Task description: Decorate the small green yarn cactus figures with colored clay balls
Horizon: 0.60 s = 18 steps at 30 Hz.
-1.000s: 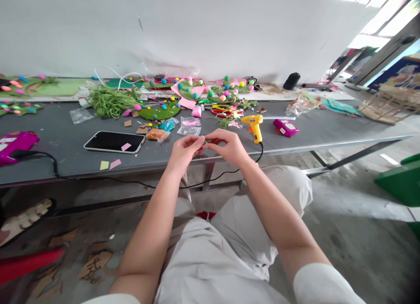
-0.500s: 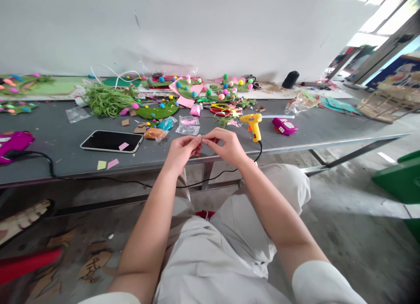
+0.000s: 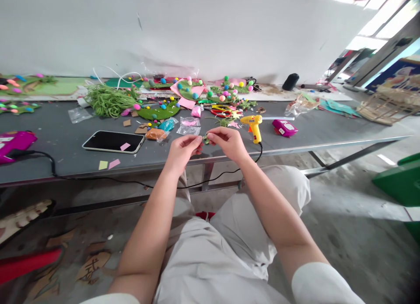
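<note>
My left hand [image 3: 183, 150] and my right hand [image 3: 227, 143] meet fingertip to fingertip just above the front edge of the grey table [image 3: 65, 142]. Both pinch a small green piece [image 3: 206, 140] between them; it is too small to name more closely. A yellow glue gun [image 3: 253, 124] stands on the table just right of my right hand, its black cord [image 3: 229, 170] hanging down under the table edge. Small clear bags [image 3: 188, 126] of pink bits lie just beyond my fingers.
A black phone [image 3: 113, 141] lies left of my hands, with paper scraps [image 3: 108, 164] nearby. Green string [image 3: 108, 100], felt shapes with coloured pompoms [image 3: 183, 94], scissors [image 3: 220, 109] and a magenta packet [image 3: 285, 127] litter the table. A green bin [image 3: 398, 181] stands at the right.
The hands stay together at the table edge; the fingers have shifted slightly on the small green piece. The view has barely moved.
</note>
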{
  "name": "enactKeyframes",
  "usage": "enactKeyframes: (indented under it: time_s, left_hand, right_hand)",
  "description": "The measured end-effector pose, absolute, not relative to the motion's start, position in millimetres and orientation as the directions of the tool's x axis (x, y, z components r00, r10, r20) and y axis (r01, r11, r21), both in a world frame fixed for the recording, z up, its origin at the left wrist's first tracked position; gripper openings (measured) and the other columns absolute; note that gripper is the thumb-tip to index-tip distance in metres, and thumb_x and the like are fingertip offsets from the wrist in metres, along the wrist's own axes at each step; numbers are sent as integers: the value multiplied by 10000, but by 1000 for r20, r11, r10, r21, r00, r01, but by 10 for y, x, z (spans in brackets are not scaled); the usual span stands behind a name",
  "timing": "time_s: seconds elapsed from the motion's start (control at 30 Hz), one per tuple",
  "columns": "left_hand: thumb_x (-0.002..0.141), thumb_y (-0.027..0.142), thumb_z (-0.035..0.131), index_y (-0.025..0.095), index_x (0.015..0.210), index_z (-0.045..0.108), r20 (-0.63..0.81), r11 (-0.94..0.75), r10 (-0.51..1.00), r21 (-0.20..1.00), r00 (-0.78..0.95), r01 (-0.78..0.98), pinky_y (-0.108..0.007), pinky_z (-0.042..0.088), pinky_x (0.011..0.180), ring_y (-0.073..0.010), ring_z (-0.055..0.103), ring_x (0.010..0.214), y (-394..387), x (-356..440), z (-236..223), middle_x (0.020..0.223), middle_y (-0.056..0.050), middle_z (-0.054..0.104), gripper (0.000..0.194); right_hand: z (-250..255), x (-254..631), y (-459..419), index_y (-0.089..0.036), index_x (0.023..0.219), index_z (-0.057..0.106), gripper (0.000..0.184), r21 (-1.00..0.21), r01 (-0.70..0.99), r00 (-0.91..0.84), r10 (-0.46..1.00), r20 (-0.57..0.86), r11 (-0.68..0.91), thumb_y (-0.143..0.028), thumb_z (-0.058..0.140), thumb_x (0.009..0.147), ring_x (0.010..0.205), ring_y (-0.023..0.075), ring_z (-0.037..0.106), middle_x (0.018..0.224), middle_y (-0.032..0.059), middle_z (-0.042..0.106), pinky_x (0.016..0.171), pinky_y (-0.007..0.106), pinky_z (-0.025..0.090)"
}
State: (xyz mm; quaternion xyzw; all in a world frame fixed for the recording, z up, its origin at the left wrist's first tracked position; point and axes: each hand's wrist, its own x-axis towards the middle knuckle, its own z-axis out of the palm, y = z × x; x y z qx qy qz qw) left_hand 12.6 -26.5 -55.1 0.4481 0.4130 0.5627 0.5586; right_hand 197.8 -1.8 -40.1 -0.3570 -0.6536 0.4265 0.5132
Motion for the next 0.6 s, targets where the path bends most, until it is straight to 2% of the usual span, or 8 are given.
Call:
enactKeyframes:
  time_s: [0.17,0.33,0.43,0.53,0.6]
  left_hand:
    - [714,481,897,190,889,804,52,-41,998,970,40,-239,-297,571,692,-171,684,719,-275,134,-549,819,-53,755,352]
    - [713,472,896,194,891,811,56,-45,998,973,41,-225,-312,572,698,-174,679,695,-281,150,-546,800,-47,749,340]
    - [714,455,897,193,875,808,58,-52,998,973,19,-227,-311,572,695,-168,669,685,-274,149,-553,782,-40,742,321]
    - [720,455,892,195,882,804,60,-62,998,970,-16,-234,-309,576,701,-164,671,693,-264,141,-562,791,-39,743,318]
    - [722,464,888,194,891,802,62,-69,997,968,-36,-240,-304,578,710,-166,680,719,-260,137,-564,804,-42,747,330]
  right_hand:
    - [-388,1936,-31,-181,828,724,419,-949,3,-195,931,308,314,-561,865,721,575,133,613,652,2,694,568,274,532]
    - [-374,1925,-31,-184,765,674,452,-925,73,-116,924,364,373,-585,873,699,557,99,529,626,-24,624,515,239,444]
    - [-378,1930,-12,-190,857,682,445,-932,-7,-141,922,359,362,-592,835,744,616,115,598,703,-10,671,603,260,528]
    - [-388,1947,10,-192,1031,713,534,-955,-82,-218,930,297,286,-639,803,753,742,151,687,872,35,748,731,306,597]
    - [-392,1960,18,-177,962,735,526,-963,-42,-243,932,269,267,-671,759,783,680,135,657,809,32,731,665,284,576]
